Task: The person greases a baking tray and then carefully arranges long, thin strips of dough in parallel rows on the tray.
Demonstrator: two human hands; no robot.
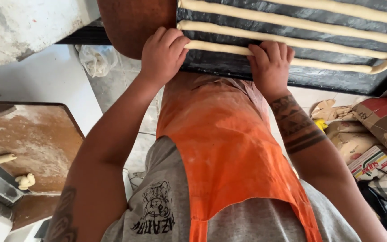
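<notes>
I watched both hands work at the near edge of a black tray (247, 67); it held long pale dough ropes (292, 20) laid side by side, running across it; the nearest rope (220, 47) lay along the tray's front edge; the left hand (163, 54) rested half-curled on that rope's end, fingers bent over it, not closed round it; the right hand (270, 65) lay a little further along, fingers pressed flat on the same rope, palm over the tray's rim; I could not tell whether either thumb gripped beneath. An orange apron (225, 148) hung below the tray. At the right, stacked on the floor, lay brown paper sacks (350, 134), one with a red panel (381, 107); beside them a flat box (370, 161) in white, red and green. At the left a brown floured board (36, 139) carried two small dough pieces (25, 180); a crumpled clear bag (96, 60) lay near the wall.
</notes>
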